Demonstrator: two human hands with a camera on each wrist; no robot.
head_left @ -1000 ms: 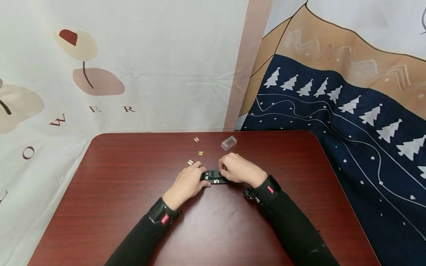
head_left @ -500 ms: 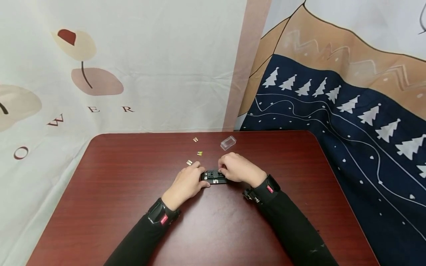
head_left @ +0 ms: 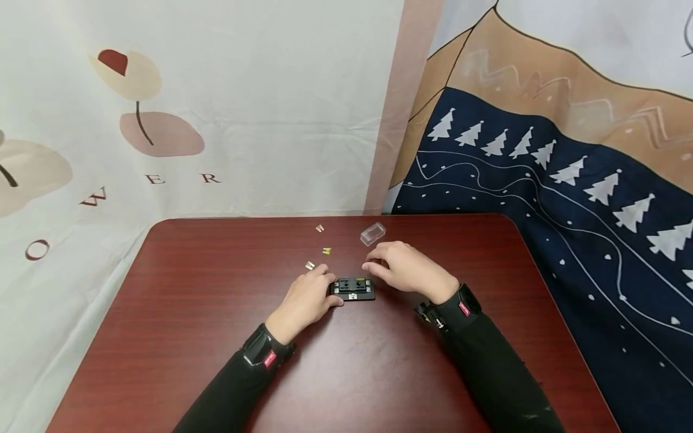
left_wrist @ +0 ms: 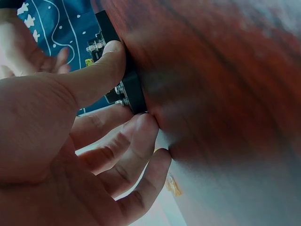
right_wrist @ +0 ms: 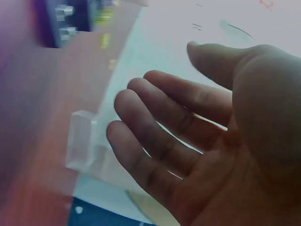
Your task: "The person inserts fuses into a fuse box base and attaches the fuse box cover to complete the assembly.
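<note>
A black block with metal screw terminals (head_left: 352, 290) lies on the table, with a small yellow piece (head_left: 360, 279) on its top near the right end. My left hand (head_left: 304, 304) grips the block's left end, thumb on the near side and fingers at the far side. In the left wrist view, the thumb presses against the black base (left_wrist: 136, 96). My right hand (head_left: 409, 270) hovers to the right of the block, apart from it. Its fingers are spread and loosely bent, with nothing in them, as the right wrist view shows.
Beyond the left hand lie a whitish small piece (head_left: 310, 265), a yellow one (head_left: 326, 251) and a pale gold one (head_left: 320, 228). A clear plastic box (head_left: 373, 234) sits near the far edge of the red-brown table (head_left: 216, 270). Patterned cloth (head_left: 287, 120) hangs behind.
My right hand has let go of the block's right end and moved right, its fingers opening. The block's right end and the yellow piece are now uncovered. The left hand keeps its grip.
</note>
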